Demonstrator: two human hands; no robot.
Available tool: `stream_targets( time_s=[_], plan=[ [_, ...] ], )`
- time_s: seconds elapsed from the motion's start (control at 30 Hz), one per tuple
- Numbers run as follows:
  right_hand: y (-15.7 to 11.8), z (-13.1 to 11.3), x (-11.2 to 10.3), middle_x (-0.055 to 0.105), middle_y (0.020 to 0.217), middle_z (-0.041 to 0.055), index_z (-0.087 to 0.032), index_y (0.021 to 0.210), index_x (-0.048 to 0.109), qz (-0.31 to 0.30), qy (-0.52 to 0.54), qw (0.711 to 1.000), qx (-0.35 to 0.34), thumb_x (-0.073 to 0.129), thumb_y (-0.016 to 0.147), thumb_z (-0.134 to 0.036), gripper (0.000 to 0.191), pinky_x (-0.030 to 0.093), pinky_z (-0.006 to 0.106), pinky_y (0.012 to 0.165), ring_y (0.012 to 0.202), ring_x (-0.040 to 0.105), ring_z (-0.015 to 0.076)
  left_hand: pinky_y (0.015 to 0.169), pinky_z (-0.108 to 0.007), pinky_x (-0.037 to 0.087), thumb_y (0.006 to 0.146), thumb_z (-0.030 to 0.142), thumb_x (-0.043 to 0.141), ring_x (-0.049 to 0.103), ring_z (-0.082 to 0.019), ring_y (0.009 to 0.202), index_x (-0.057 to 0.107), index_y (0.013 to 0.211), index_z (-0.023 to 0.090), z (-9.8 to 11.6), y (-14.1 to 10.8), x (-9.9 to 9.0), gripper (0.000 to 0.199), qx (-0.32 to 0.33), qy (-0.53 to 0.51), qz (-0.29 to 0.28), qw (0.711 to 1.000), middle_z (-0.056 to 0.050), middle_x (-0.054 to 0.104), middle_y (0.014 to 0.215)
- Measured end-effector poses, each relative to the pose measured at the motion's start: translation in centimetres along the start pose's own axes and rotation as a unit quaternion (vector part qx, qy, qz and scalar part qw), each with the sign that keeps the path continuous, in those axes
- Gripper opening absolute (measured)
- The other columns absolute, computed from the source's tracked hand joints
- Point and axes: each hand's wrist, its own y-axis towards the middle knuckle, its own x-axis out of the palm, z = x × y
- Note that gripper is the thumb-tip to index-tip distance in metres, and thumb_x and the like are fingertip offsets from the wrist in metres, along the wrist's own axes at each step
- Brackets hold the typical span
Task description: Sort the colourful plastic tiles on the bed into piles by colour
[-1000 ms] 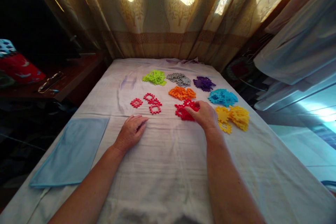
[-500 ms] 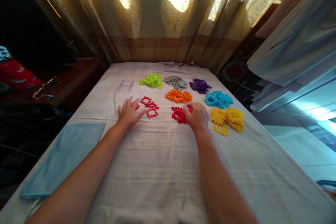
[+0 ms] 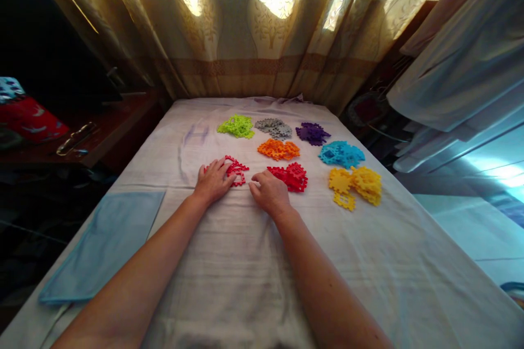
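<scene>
My left hand [image 3: 213, 180] rests palm down over the left group of red toothed interlocking pieces [image 3: 239, 168], its fingers apart and touching them. Part of that group is hidden under the fingers. My right hand [image 3: 270, 191] lies on the sheet just right of it, fingers loosely curled, with a small gap between thumb and forefinger and nothing visible in it. Directly beyond and to the right of that hand sits a second red heap [image 3: 293, 176], partly covered by the knuckles.
Farther back are heaps of lime green [image 3: 236, 126], grey [image 3: 274, 127], purple [image 3: 311, 133] and orange [image 3: 278, 149] pieces. Blue [image 3: 341, 154] and yellow [image 3: 362, 184] heaps lie right. A folded light blue cloth [image 3: 110, 240] is at left on the white sheet [image 3: 241, 283].
My right hand has left the right red heap and moved left toward the other group. My left hand has shifted slightly right and nearer, drawing the loose red pieces closer together.
</scene>
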Motion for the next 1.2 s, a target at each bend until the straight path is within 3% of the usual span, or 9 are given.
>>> stream_targets(
  time_s=[0.2,0.4,0.57,0.7,0.8,0.93,1.1,1.2],
  plan=[
    [-0.7,-1.3,0.5,0.067,0.115,0.0109,-0.021,0.113,0.069,-0.007,-0.019,0.999,-0.035,0.057,0.091,-0.043,0.034,0.047,0.032,0.085,0.104,0.062,0.0233,0.112,-0.052,0.035,0.098,0.036,0.038,0.043,-0.026,0.138,0.060,0.127,0.025,0.4,-2.8,0.8,0.039,0.027,-0.012,0.042,0.999,-0.009,0.050,0.149],
    [-2.0,-1.6,0.7,0.067,0.107,0.0114,-0.019,0.105,0.070,0.003,-0.041,0.997,-0.069,0.064,0.084,-0.055,0.042,0.045,0.035,0.087,0.103,0.059,0.0261,0.114,-0.048,0.038,0.094,0.028,0.041,0.050,-0.026,0.132,0.061,0.126,0.019,-0.4,-5.6,2.6,0.038,0.046,-0.079,0.135,0.987,-0.012,0.057,0.140],
    [-3.0,-1.6,1.6,0.066,0.112,0.0114,-0.018,0.106,0.068,0.033,-0.035,0.996,-0.071,0.069,0.078,-0.057,0.048,0.042,0.040,0.091,0.106,0.057,0.0289,0.114,-0.043,0.041,0.096,0.029,0.037,0.053,-0.022,0.129,0.062,0.123,0.019,-1.1,-6.7,2.7,0.038,0.089,-0.169,0.178,0.965,-0.010,0.059,0.138],
    [-3.4,-2.0,2.2,0.067,0.107,0.0120,-0.017,0.099,0.067,0.059,-0.033,0.996,-0.051,0.067,0.081,-0.054,0.042,0.040,0.040,0.092,0.103,0.056,0.0287,0.113,-0.042,0.042,0.097,0.033,0.035,0.055,-0.021,0.129,0.062,0.123,0.018,-1.7,-6.9,2.5,0.040,0.070,-0.174,0.199,0.962,-0.012,0.058,0.139],
    [-3.5,-2.1,2.6,0.067,0.103,0.0120,-0.018,0.094,0.066,0.075,-0.030,0.996,-0.048,0.067,0.082,-0.052,0.036,0.040,0.039,0.090,0.100,0.056,0.0275,0.113,-0.046,0.040,0.095,0.036,0.037,0.054,-0.026,0.129,0.061,0.125,0.015,-2.7,-6.8,2.4,0.043,0.031,-0.129,0.194,0.972,-0.015,0.059,0.138],
    [-3.4,-1.1,2.4,0.066,0.104,0.0112,-0.018,0.095,0.065,0.093,-0.011,0.995,-0.046,0.068,0.081,-0.049,0.034,0.040,0.037,0.089,0.100,0.056,0.0259,0.114,-0.051,0.036,0.096,0.038,0.035,0.051,-0.028,0.133,0.057,0.131,0.014,-3.4,-6.9,2.1,0.048,-0.034,-0.059,0.143,0.987,-0.016,0.058,0.140],
    [-2.8,2.7,0.8,0.063,0.118,0.0144,-0.016,0.110,0.062,0.210,-0.001,0.978,0.011,0.065,0.083,-0.045,0.040,0.037,0.038,0.096,0.111,0.052,0.0281,0.118,-0.055,0.025,0.097,0.040,0.035,0.039,-0.030,0.143,0.051,0.140,0.016,-2.6,-7.2,1.4,0.052,-0.078,0.003,0.077,0.994,-0.015,0.047,0.151],
    [-2.5,5.4,0.0,0.064,0.113,0.0147,-0.016,0.107,0.062,0.248,-0.013,0.966,0.078,0.064,0.083,-0.046,0.039,0.037,0.040,0.093,0.106,0.052,0.0295,0.118,-0.056,0.025,0.098,0.041,0.033,0.036,-0.031,0.144,0.053,0.140,0.019,-2.2,-7.3,1.1,0.051,-0.085,0.003,0.069,0.994,-0.014,0.046,0.152]
  ],
)
